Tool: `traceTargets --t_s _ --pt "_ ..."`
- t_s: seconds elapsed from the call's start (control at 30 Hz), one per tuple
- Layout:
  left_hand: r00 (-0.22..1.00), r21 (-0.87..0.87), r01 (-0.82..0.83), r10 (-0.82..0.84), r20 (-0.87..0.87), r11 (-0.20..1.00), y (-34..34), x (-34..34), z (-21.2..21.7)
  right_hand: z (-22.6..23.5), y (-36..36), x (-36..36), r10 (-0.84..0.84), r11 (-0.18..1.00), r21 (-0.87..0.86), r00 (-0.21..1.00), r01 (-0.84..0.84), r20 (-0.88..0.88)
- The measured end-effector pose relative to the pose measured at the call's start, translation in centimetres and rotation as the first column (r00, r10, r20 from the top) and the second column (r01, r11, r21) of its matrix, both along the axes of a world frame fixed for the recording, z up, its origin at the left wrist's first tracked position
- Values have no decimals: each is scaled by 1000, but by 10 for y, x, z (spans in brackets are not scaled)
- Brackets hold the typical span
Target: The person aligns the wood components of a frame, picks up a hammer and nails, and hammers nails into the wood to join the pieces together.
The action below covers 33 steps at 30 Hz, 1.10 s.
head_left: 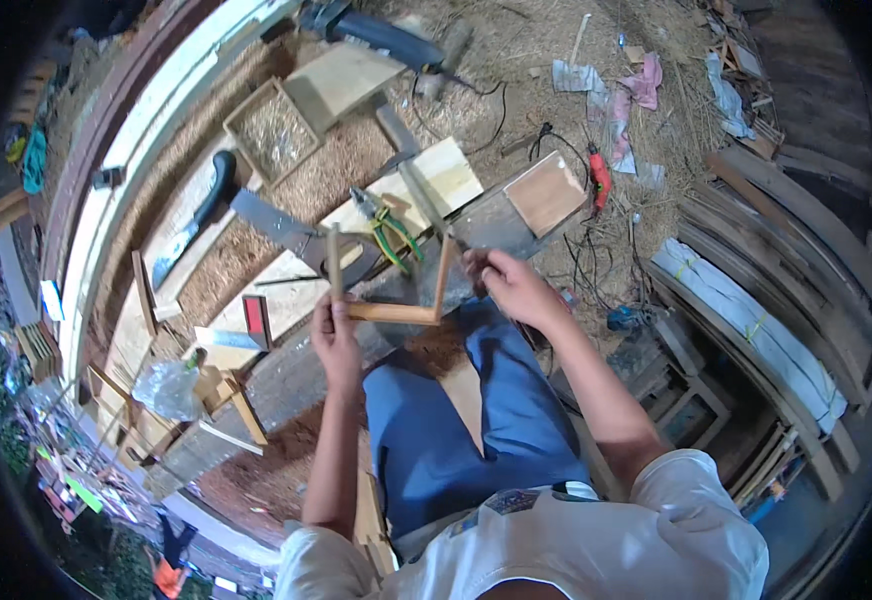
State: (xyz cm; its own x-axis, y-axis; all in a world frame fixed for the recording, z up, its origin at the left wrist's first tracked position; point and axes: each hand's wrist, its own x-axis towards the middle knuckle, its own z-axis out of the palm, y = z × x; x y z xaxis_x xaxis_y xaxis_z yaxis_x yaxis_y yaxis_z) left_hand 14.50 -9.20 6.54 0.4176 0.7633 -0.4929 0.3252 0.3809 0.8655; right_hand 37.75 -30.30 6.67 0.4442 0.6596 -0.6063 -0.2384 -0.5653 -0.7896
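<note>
My left hand (337, 342) is closed around the left corner of a three-sided wooden frame (396, 313), held above my lap with its open side away from me. Just right of the frame's right-hand strip is my right hand (511, 287), its fingers curled together. Whatever those fingers hold, if anything, is too small to tell. Beyond the frame, pliers with green handles (388, 232) lie on a pale board (456, 178). A wide metal blade (276, 215) rests to their left, near a saw with a dark blue handle (218, 180).
A wooden tray of small pieces (274, 132) stands on the sawdust-covered bench, near a corded power tool (381, 38). A red-handled try square (255, 318) and plastic bag (168, 390) lie left. Right are a square panel (546, 194), red drill (599, 178) and stacked wooden frames (756, 290).
</note>
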Motion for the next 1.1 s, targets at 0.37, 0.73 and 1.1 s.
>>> traceTargets --t_s 0.37,0.73,1.1 --pt "986 33 -166 164 36 986 144 -192 2 -1 177 -86 -74 997 17 962 72 264" --pt "807 72 -591 589 47 804 227 -343 6 -15 427 -262 398 803 183 738 -567 545" --pt "795 142 -605 605 50 783 226 -358 27 -12 522 -285 348 687 215 574 -694 741"
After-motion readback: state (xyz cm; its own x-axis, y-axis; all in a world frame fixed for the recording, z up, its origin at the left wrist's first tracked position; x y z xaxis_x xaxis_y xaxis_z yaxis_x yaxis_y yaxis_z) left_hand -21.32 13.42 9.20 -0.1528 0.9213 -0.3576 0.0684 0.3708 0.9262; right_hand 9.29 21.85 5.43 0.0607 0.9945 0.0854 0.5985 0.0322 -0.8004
